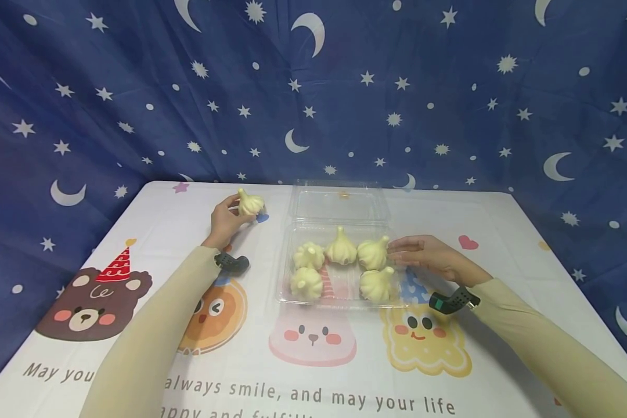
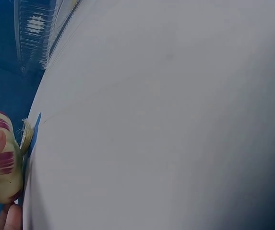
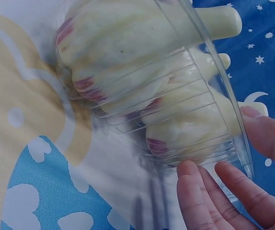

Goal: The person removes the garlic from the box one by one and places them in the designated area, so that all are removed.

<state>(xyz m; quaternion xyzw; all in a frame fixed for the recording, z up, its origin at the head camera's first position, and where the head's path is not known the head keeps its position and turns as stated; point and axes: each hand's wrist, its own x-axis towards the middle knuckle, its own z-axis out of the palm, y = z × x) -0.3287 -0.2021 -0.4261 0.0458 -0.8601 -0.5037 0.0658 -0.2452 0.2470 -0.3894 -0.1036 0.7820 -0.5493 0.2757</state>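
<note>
My left hand [image 1: 226,222] holds a garlic bulb [image 1: 250,203] over the back left of the table, stem up. In the left wrist view, fingertips press against the purple-streaked bulb [image 2: 4,165], whose root tuft points at the tablecloth. A clear plastic box [image 1: 342,297] stands mid-table, its lid [image 1: 339,203] folded back behind it. Several garlic bulbs [image 1: 341,248] sit inside, stems up, along its left, back and right sides. My right hand [image 1: 431,255] holds the box's right side, with the thumb at the rim [image 3: 226,88] and the fingers [image 3: 195,191] against the outer wall.
A white tablecloth [image 1: 224,389] printed with cartoon figures and lettering covers the table. Directly behind the table's back edge hangs a blue curtain [image 1: 345,133] with moons and stars. Each wrist wears a black camera strap [image 1: 232,262].
</note>
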